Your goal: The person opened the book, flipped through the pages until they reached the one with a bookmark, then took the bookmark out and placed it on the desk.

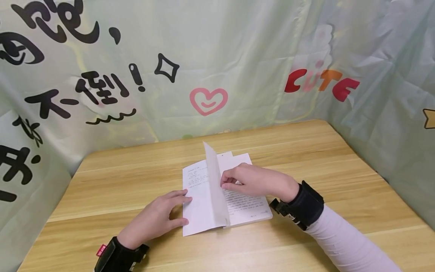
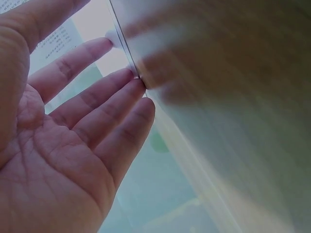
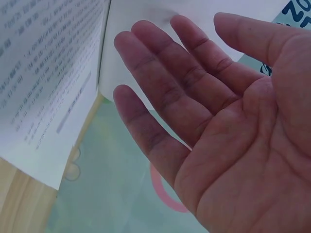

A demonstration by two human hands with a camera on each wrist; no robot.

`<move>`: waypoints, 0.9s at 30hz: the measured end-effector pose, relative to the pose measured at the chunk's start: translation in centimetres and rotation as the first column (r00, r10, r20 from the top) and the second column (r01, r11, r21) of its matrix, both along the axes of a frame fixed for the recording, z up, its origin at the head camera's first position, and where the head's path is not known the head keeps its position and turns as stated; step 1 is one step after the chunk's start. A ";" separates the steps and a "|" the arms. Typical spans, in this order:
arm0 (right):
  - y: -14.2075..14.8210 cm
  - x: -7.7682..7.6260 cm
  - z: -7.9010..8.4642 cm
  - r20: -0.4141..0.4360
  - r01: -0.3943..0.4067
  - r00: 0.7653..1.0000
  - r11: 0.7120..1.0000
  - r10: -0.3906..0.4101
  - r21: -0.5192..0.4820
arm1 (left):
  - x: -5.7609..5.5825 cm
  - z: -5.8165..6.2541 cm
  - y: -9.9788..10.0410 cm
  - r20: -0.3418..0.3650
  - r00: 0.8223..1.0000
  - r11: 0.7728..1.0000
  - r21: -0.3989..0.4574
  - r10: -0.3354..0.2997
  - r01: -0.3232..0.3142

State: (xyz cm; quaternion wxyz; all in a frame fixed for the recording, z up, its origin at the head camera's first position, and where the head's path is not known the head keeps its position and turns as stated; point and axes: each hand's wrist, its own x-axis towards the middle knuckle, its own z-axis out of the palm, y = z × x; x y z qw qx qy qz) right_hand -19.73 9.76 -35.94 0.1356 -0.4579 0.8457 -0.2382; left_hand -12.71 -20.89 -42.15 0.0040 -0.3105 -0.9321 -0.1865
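Observation:
An open paperback book [image 1: 198,213] with printed text lies on the wooden table. One leaf [image 1: 215,190] stands nearly upright between its two sides. My right hand [image 1: 256,181] is over the right side, its fingertips close against that leaf; in the right wrist view the fingers [image 3: 165,92] are loosely bent, the thumb stands apart, and nothing is pinched. Whether they touch the leaf I cannot tell. At the book's left edge, my left hand [image 1: 158,215] rests with fingers spread, the tips on the edge; the left wrist view shows the palm [image 2: 58,160] holding nothing.
The wooden table [image 1: 136,175] extends around the book. A pale green cloth [image 1: 251,94] with printed lettering and a pink heart hangs behind and along both sides. Black straps [image 1: 307,206] circle both wrists. A white slip [image 1: 225,158] sticks up at the book's top.

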 end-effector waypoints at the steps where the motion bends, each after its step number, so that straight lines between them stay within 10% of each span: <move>1: -0.1 0.0 -0.1 0.009 -0.003 1.000 1.000 0.003 -0.002 | 0.0 0.0 0.0 0.000 1.000 1.000 0.000 0.001 -0.001; 27: -1.2 0.8 -1.0 -0.070 -0.043 0.997 0.999 0.044 0.007 | -0.1 -0.1 -0.2 -0.035 0.999 1.000 0.004 -0.002 0.002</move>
